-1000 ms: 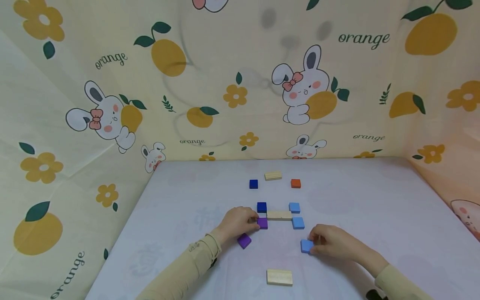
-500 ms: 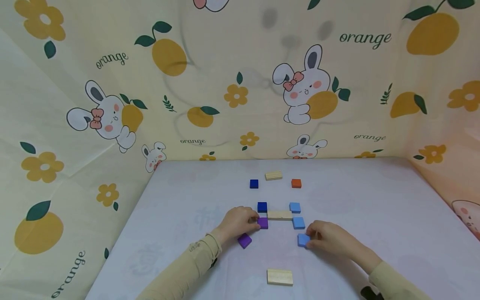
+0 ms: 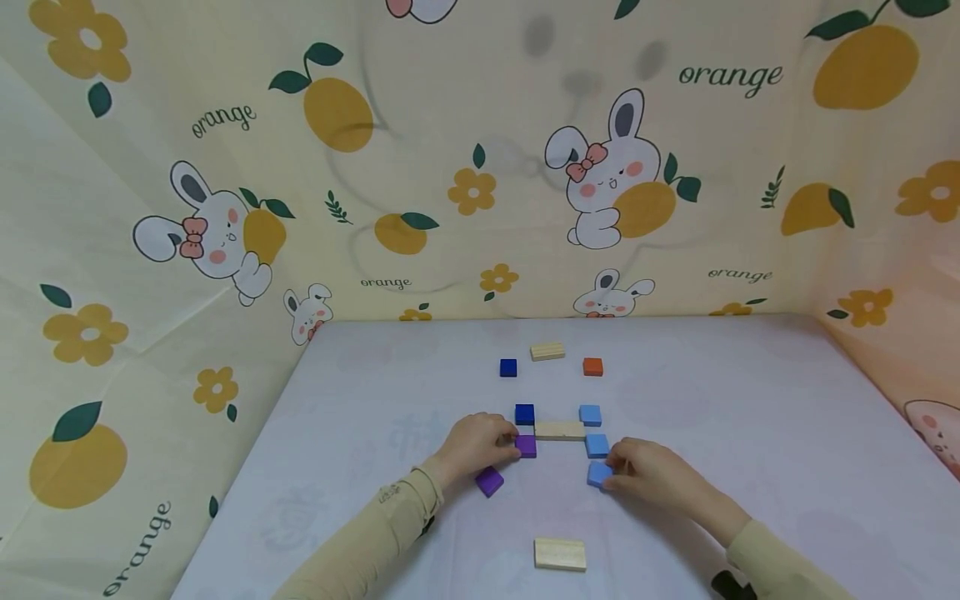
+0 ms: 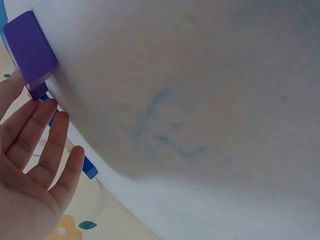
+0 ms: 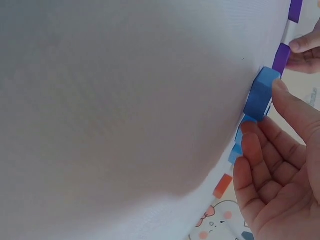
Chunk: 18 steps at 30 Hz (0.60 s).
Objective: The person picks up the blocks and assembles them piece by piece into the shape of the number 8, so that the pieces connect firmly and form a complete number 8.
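Note:
My left hand (image 3: 477,442) holds a purple block (image 3: 527,447) between thumb and fingertips, at the left end of a flat wooden plank (image 3: 558,431). A second purple block (image 3: 489,482) lies turned at an angle nearer to me, large in the left wrist view (image 4: 31,47). With thumb and fingers, my right hand (image 3: 652,477) pinches a light blue block (image 3: 598,475) on the table. Just beyond it sits another light blue block (image 3: 597,446), and a third light blue block (image 3: 590,415) is farther back. A dark blue block (image 3: 524,414) stands behind the held purple one.
Toward the back of the white table (image 3: 420,367) are a dark blue block (image 3: 508,367), a ridged wooden piece (image 3: 547,352) and an orange block (image 3: 592,367). A wooden plank (image 3: 559,554) lies near the front. Printed cloth (image 3: 450,108) hangs behind the table.
My right hand has slid the light blue block away from me and to the left, close to the light blue one beyond it. My left hand stays at the purple block.

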{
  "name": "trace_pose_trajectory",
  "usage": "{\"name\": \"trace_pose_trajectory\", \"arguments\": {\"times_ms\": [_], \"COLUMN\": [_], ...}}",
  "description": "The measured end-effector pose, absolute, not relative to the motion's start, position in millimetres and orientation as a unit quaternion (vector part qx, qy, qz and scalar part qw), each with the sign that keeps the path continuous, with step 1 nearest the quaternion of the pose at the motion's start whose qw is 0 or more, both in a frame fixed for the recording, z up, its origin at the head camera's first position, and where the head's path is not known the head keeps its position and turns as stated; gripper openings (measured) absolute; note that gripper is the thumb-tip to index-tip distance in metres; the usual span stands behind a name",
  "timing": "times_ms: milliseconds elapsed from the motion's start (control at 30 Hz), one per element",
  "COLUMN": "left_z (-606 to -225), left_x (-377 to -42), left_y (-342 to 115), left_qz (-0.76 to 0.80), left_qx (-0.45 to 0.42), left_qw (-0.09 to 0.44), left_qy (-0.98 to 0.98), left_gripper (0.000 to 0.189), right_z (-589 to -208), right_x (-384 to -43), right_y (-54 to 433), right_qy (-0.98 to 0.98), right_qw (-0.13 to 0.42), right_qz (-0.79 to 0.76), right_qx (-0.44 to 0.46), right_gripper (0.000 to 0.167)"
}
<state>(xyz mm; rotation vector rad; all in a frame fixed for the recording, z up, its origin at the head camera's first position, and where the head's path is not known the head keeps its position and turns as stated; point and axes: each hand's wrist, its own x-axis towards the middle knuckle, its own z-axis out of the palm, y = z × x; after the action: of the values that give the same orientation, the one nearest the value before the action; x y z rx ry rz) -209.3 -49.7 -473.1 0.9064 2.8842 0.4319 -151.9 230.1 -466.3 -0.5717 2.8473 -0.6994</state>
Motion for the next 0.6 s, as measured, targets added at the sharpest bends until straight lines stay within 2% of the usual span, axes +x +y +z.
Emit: {"name": "trace_pose_trajectory", "arguments": {"times_ms": [600], "left_z": [-474], "left_x": [-209], "left_y": [-50], "left_qz": [0.141], "left_qx": [0.297], "left_qw": [0.042], "left_qy": [0.943], "left_gripper": [0.03], "right_z": [-465], "right_x": [-151], "right_y": [219], "right_qy": [0.958], "right_qw": [0.072], "right_qz": [-0.235], "right_qx": [-0.148], "right_gripper": [0.021]}}
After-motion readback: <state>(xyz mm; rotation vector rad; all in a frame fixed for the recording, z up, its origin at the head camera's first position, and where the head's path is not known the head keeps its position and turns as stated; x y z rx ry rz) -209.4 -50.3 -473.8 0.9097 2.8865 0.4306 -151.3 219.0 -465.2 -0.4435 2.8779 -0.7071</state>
